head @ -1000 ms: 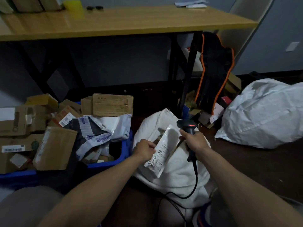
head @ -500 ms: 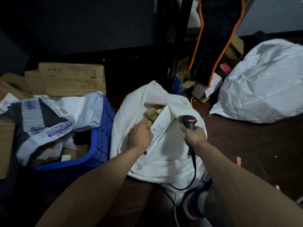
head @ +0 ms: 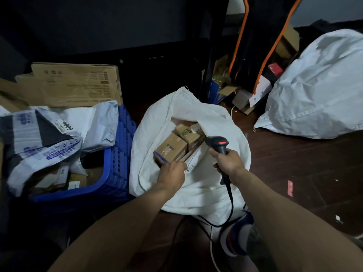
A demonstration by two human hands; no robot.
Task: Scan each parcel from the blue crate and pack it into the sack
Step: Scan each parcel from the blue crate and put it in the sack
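Note:
The white sack (head: 153, 134) stands open on the floor in the middle, with brown boxes (head: 170, 148) inside. My left hand (head: 172, 174) is at the sack's mouth and pinches the near end of a flat white parcel (head: 194, 159), which lies mostly inside against the sack's near wall. My right hand (head: 228, 162) grips a black barcode scanner (head: 217, 143) over the sack's right rim, its red light on. The blue crate (head: 119, 154) sits to the left, holding grey and white mailer bags (head: 39, 142) and small boxes.
A large cardboard box (head: 76, 83) leans behind the crate. A full white sack (head: 318, 85) lies at the right. A black table leg (head: 213, 46) and an orange-trimmed black bag (head: 253, 36) stand behind. The scanner cable (head: 230, 205) trails to my shoe (head: 235, 236).
The view has tipped down toward the sack. My left hand has lowered the white parcel from in front of the scanner into the sack's mouth. The scanner has stayed over the sack.

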